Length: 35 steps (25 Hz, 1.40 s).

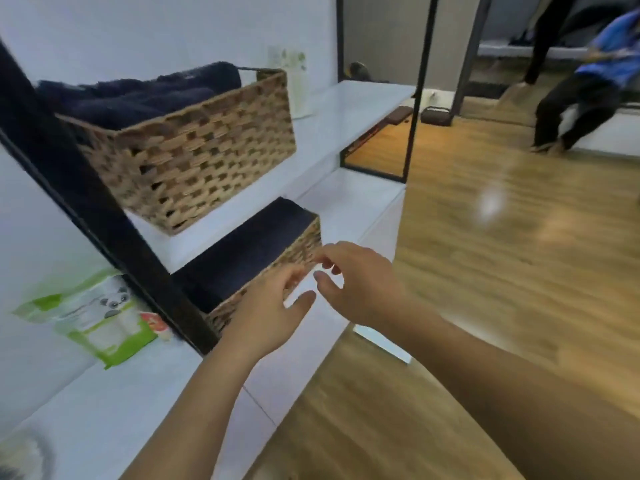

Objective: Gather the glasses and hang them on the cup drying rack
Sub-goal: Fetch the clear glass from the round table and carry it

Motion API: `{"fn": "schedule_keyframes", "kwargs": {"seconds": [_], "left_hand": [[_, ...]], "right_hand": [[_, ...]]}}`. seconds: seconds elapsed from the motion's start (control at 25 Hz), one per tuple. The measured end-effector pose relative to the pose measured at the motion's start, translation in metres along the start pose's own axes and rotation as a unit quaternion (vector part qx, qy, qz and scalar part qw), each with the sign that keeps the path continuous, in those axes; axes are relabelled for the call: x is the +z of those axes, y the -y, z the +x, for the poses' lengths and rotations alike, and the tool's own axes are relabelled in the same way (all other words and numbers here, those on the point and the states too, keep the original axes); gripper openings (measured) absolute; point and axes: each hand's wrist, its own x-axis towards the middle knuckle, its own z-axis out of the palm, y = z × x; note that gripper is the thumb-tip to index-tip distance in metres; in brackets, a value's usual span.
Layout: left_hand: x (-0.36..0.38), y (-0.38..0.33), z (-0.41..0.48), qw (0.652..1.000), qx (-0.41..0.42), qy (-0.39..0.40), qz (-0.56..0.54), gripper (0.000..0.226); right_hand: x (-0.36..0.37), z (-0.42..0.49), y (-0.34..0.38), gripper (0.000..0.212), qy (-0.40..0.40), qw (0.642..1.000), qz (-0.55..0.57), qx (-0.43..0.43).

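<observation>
Both hands' fingers spread, empty, left hand and right hand beside lower wicker basket

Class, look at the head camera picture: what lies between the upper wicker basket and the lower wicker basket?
In the head view, a white shelf board separates the upper basket from the lower basket.

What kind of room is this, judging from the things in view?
Probably a home-style storage or living area: white shelves hold wicker baskets of dark folded towels, a tissue pack lies there, and the floor is wood.
</observation>
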Motion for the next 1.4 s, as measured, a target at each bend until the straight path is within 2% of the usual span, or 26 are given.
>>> {"fn": "schedule_keyframes", "kwargs": {"seconds": [0.16, 0.28, 0.44, 0.56, 0.64, 0.72, 0.92, 1.04, 1.16, 1.32, 1.4], "left_hand": [[0.098, -0.083, 0.067, 0.99, 0.111, 0.085, -0.011, 0.031], [0.197, -0.158, 0.114, 0.966, 0.171, 0.189, -0.05, 0.029], [0.317, -0.242, 0.151, 0.918, 0.233, 0.301, -0.111, 0.03], [0.381, -0.292, 0.179, 0.878, 0.266, 0.376, -0.131, 0.027], [0.416, -0.33, 0.199, 0.855, 0.296, 0.404, -0.137, 0.028], [0.446, -0.367, 0.206, 0.834, 0.336, 0.417, -0.134, 0.03], [0.523, -0.463, 0.203, 0.773, 0.422, 0.455, -0.128, 0.043], [0.57, -0.515, 0.193, 0.753, 0.469, 0.448, -0.114, 0.048], [0.613, -0.565, 0.184, 0.746, 0.485, 0.449, -0.082, 0.049], [0.668, -0.652, 0.159, 0.74, 0.508, 0.433, -0.081, 0.049], [0.698, -0.69, 0.137, 0.726, 0.525, 0.436, -0.082, 0.048]], "right_hand": [[-0.068, -0.047, -0.112, 0.021, -0.079, 0.986, -0.008, 0.146], [-0.12, -0.101, -0.204, 0.019, -0.128, 0.954, -0.056, 0.265], [-0.188, -0.159, -0.299, 0.015, -0.171, 0.893, -0.105, 0.404], [-0.24, -0.198, -0.345, 0.007, -0.241, 0.828, -0.122, 0.491], [-0.27, -0.223, -0.366, 0.012, -0.281, 0.778, -0.145, 0.544], [-0.289, -0.249, -0.382, 0.023, -0.285, 0.737, -0.169, 0.589], [-0.335, -0.3, -0.433, 0.047, -0.323, 0.687, -0.197, 0.621], [-0.366, -0.342, -0.476, 0.051, -0.346, 0.667, -0.194, 0.631], [-0.397, -0.374, -0.525, 0.051, -0.375, 0.662, -0.176, 0.625], [-0.455, -0.426, -0.58, 0.052, -0.385, 0.675, -0.163, 0.608], [-0.481, -0.46, -0.592, 0.052, -0.402, 0.657, -0.17, 0.615]]}}
